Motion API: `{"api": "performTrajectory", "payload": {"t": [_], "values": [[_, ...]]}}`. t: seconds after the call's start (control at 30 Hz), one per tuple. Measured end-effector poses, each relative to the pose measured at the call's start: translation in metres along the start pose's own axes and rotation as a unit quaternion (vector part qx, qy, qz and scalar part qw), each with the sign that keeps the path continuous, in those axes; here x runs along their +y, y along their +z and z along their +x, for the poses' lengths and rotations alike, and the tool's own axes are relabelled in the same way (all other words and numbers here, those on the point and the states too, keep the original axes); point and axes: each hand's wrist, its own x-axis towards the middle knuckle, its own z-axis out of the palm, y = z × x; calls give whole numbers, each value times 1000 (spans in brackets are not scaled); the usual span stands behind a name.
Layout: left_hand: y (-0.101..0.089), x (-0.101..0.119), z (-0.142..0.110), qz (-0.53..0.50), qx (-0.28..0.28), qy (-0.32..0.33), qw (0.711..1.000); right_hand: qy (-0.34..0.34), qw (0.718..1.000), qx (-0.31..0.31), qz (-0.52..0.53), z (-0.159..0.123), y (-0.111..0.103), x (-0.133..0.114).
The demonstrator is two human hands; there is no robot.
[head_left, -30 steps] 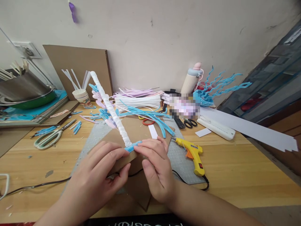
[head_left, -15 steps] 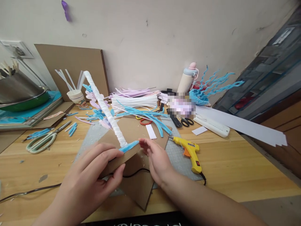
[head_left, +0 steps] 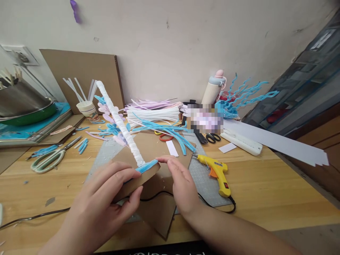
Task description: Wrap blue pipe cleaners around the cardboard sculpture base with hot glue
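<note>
My left hand [head_left: 106, 198] is closed around a thick cardboard base [head_left: 142, 182], thumb on its near side and fingers over the top. Fuzzy blue pipe cleaner [head_left: 148, 165] covers the top of that base. From it a white-wrapped stick [head_left: 119, 124] rises, leaning to the left. My right hand [head_left: 183, 186] is at the base's right end, its fingers stretched out and the fingertips touching the corner by the blue strip. The undersides of the fingers are partly hidden.
A yellow glue gun [head_left: 216, 173] lies right on the grey cutting mat [head_left: 209, 189], its cord passing under my hands. Green-handled scissors [head_left: 51, 159] lie left. Behind are white pipe cleaners [head_left: 154, 115], blue pipe cleaners [head_left: 170, 132], paper cups [head_left: 86, 108] and a bottle [head_left: 212, 90].
My right hand has drawn slightly right and downward, with its fingertips still at the corner of the base. The base is tipped a little, showing more of its cardboard edge.
</note>
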Motion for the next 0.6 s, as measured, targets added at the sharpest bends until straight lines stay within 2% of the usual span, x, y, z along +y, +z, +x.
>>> {"api": "performTrajectory", "payload": {"t": [0.17, 0.3, 0.43, 0.6], "values": [[0, 1, 1, 3, 1, -1, 1000, -128, 988, -26, -80, -9, -1, -4], [0, 1, 3, 3, -3, -4, 1000, -223, 959, -49, -170, -16, -5, -6], [1, 2, 5, 2, 6, -1, 1000, -283, 929, -68, -229, -19, -7, -11], [1, 4, 5, -8, -4, 3, 1000, -324, 902, -103, -267, -20, -10, -18]]}}
